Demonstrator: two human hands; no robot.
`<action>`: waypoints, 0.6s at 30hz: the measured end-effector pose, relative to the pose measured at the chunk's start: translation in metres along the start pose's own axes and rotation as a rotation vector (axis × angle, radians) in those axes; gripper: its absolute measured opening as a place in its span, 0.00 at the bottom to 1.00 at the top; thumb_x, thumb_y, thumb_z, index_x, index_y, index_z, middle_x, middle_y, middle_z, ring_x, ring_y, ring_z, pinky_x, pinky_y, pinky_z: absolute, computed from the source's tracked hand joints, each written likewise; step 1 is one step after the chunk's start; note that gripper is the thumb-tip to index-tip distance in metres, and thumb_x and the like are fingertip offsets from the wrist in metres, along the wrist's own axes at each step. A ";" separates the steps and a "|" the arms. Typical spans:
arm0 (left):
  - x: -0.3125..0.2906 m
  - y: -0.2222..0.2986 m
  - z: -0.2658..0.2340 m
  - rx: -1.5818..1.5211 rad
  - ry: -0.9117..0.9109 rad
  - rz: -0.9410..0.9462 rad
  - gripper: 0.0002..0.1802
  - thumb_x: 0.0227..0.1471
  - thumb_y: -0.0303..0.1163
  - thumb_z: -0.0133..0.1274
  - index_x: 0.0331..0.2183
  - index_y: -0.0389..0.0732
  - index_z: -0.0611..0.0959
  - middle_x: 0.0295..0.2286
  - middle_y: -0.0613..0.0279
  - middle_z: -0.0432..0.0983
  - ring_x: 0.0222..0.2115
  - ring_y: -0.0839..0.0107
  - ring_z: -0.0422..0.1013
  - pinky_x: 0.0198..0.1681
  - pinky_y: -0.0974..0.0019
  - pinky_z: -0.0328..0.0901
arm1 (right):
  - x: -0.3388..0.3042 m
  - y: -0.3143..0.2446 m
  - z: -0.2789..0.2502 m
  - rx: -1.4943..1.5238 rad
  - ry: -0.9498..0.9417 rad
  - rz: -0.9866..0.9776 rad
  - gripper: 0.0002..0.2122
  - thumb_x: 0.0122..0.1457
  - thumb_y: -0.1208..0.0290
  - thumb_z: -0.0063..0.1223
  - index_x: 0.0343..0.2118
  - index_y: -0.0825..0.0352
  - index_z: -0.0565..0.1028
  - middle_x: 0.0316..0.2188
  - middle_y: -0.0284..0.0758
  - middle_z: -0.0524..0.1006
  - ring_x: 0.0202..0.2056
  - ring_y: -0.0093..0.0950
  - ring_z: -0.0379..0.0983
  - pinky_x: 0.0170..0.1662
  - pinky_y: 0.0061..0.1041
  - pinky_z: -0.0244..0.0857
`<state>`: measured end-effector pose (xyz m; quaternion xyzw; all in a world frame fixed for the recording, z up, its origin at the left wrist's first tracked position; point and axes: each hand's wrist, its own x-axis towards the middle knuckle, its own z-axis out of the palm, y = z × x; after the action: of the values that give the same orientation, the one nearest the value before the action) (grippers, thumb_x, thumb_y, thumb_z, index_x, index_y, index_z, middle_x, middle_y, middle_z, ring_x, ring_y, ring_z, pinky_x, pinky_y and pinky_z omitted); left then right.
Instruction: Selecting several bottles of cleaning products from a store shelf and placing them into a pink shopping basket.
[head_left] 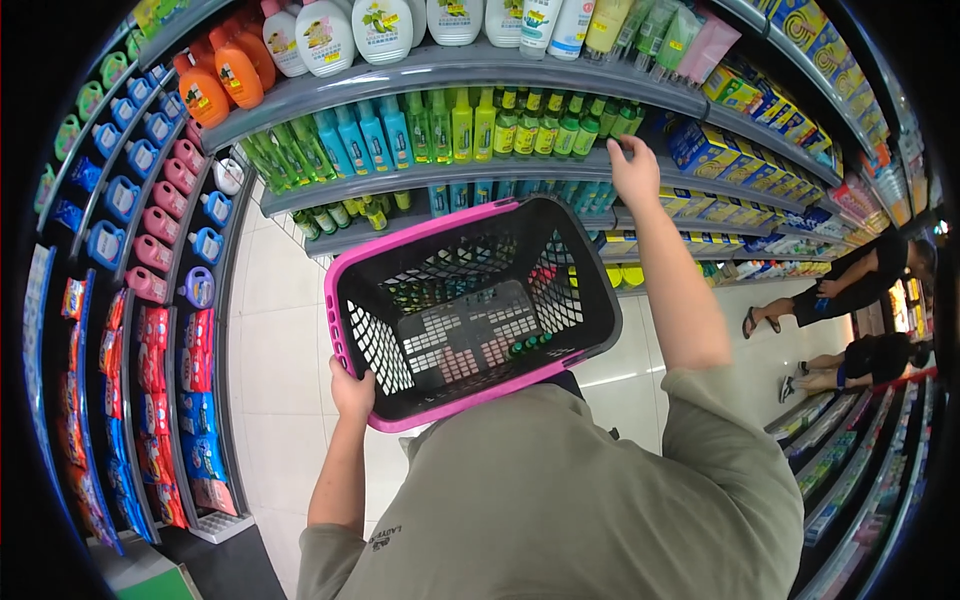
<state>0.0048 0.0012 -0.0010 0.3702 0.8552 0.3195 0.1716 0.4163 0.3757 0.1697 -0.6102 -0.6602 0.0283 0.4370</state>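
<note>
My left hand point(352, 392) is closed round the pink rim at the left end of a black mesh shopping basket point(440, 412), which tilts in front of my body. Small green shapes show low on its near side; whether they lie inside or show through the mesh I cannot tell. My right hand point(634, 172) is raised to the shelf beyond the basket's right end, thumb and fingers apart and slightly bent. Just past its fingertips stand green bottles point(588, 132) with dark caps. Whether the fingers touch one is unclear.
White pump-style bottles point(382, 30) and tubes point(680, 45) fill the upper shelf. Blue and yellow boxes point(708, 152) continue to the right. Detergent jugs point(152, 252) and bagged packs point(155, 400) line the left rack. Two people point(850, 285) are in the right aisle.
</note>
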 end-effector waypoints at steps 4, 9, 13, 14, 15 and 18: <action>0.000 0.005 -0.002 0.011 0.002 -0.004 0.38 0.40 0.30 0.55 0.54 0.33 0.60 0.35 0.39 0.76 0.36 0.44 0.73 0.41 0.52 0.67 | 0.045 -0.010 0.019 0.123 -0.016 0.153 0.23 0.55 0.57 0.56 0.49 0.68 0.72 0.43 0.40 0.77 0.46 0.33 0.73 0.49 0.29 0.64; -0.004 0.002 -0.004 0.023 0.003 -0.015 0.38 0.41 0.30 0.55 0.54 0.33 0.60 0.36 0.41 0.76 0.37 0.44 0.73 0.41 0.52 0.67 | 0.071 -0.030 0.027 0.223 -0.159 0.329 0.28 0.51 0.55 0.59 0.53 0.64 0.71 0.47 0.48 0.74 0.50 0.42 0.69 0.53 0.33 0.62; -0.005 0.010 -0.004 0.039 0.012 -0.019 0.38 0.41 0.30 0.55 0.54 0.34 0.60 0.36 0.41 0.76 0.37 0.44 0.73 0.41 0.52 0.67 | 0.082 -0.019 0.036 0.051 -0.166 0.282 0.27 0.51 0.54 0.58 0.53 0.58 0.71 0.51 0.53 0.70 0.53 0.47 0.65 0.56 0.36 0.59; -0.005 0.010 -0.005 0.049 0.012 -0.018 0.38 0.41 0.30 0.55 0.54 0.35 0.60 0.36 0.42 0.76 0.37 0.44 0.73 0.42 0.52 0.67 | 0.085 -0.018 0.037 0.054 -0.170 0.275 0.27 0.51 0.54 0.58 0.53 0.58 0.71 0.51 0.53 0.70 0.53 0.47 0.65 0.56 0.36 0.59; -0.003 0.007 -0.004 0.031 0.006 -0.021 0.37 0.41 0.30 0.55 0.54 0.35 0.61 0.36 0.42 0.76 0.37 0.44 0.73 0.41 0.51 0.67 | 0.086 -0.016 0.038 0.024 -0.169 0.304 0.26 0.51 0.54 0.58 0.53 0.58 0.72 0.51 0.53 0.69 0.53 0.47 0.65 0.56 0.36 0.59; -0.003 0.007 -0.003 0.023 0.007 -0.036 0.37 0.41 0.29 0.55 0.53 0.35 0.61 0.36 0.41 0.76 0.37 0.44 0.73 0.41 0.51 0.67 | 0.085 -0.007 0.041 0.000 -0.112 0.325 0.24 0.52 0.53 0.57 0.50 0.61 0.74 0.48 0.51 0.73 0.51 0.45 0.68 0.54 0.35 0.61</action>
<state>0.0084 0.0012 0.0060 0.3557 0.8658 0.3080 0.1700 0.3965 0.4643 0.1948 -0.7065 -0.5760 0.1327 0.3892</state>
